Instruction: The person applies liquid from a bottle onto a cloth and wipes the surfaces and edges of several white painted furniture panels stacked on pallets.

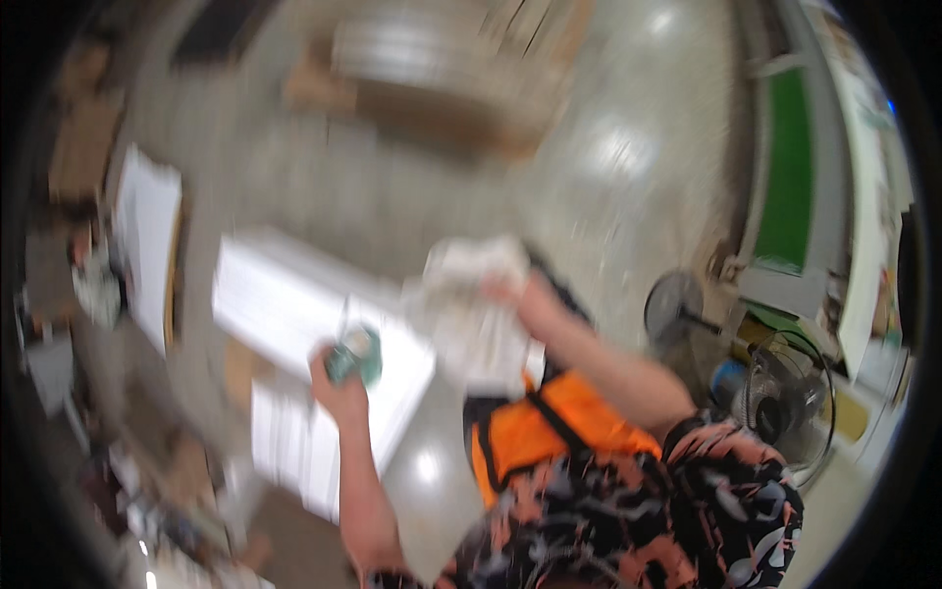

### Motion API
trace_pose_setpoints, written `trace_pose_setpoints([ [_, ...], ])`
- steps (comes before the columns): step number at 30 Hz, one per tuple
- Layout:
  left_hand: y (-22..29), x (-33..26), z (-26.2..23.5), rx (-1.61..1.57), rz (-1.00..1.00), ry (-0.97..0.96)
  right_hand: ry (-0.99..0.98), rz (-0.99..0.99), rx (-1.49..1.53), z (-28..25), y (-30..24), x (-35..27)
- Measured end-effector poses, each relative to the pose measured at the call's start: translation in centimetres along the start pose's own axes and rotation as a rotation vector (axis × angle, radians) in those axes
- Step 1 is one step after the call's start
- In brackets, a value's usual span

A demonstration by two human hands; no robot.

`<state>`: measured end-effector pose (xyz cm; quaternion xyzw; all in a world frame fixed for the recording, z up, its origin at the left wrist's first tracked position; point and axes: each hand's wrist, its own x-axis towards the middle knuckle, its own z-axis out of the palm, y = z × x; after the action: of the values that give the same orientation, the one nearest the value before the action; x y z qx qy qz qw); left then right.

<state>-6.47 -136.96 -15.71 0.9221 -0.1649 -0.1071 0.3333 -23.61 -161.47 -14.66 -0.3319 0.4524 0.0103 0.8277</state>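
My left hand (339, 385) is closed round a roundish, see-through green thing (369, 365) with a pale middle; blur hides its exact kind. It is above a stack of white sheets or panels (294, 304). My right hand (515, 294) grips a crumpled white bundle (481, 339), cloth or thin sheeting, which hangs in front of my body. Motion smears the fingers of this hand, and part of the bundle is overexposed.
An orange garment or bag with black straps (579, 412) is at my waist. Fans (775, 407) stand to the right, below a long green-topped bench (788, 167). A cardboard-coloured stack (442, 88) lies ahead; a white panel (147, 245) leans at the left.
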Motion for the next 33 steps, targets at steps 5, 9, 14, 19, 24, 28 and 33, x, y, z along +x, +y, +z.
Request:
trace_pose_setpoints([
  [5, -17.6, -7.7, 1.9, -0.674, -0.532, 0.428, -0.104, -0.004, 0.113, -5.7, 15.0, 12.4],
  [9, -23.8, -8.2, 3.1, -0.669, -0.682, 0.539, -0.066, 0.294, -0.26, -4.7, 19.7, 22.6],
  [14, -28.9, -7.6, 7.1, -0.752, -0.735, 0.314, -0.365, 0.395, -0.414, -0.3, 30.3, 27.7],
  [19, -32.3, -9.2, 11.0, -0.752, -0.864, 0.124, -0.486, 0.093, -0.375, 1.7, 39.8, 30.4],
  [24, -32.8, -8.9, 14.7, -0.837, -0.873, 0.099, -0.21, 0.354, -0.622, -0.1, 41.6, 40.8],
  [28, -33.5, -10.7, 12.6, -0.808, -0.923, 0.176, -0.461, 0.143, -0.417, 1.3, 38.7, 30.2],
  [33, -33.1, -9.3, 14.2, -0.956, -0.898, 0.103, -0.287, 0.088, -0.499, -1.6, 43.3, 35.7],
])
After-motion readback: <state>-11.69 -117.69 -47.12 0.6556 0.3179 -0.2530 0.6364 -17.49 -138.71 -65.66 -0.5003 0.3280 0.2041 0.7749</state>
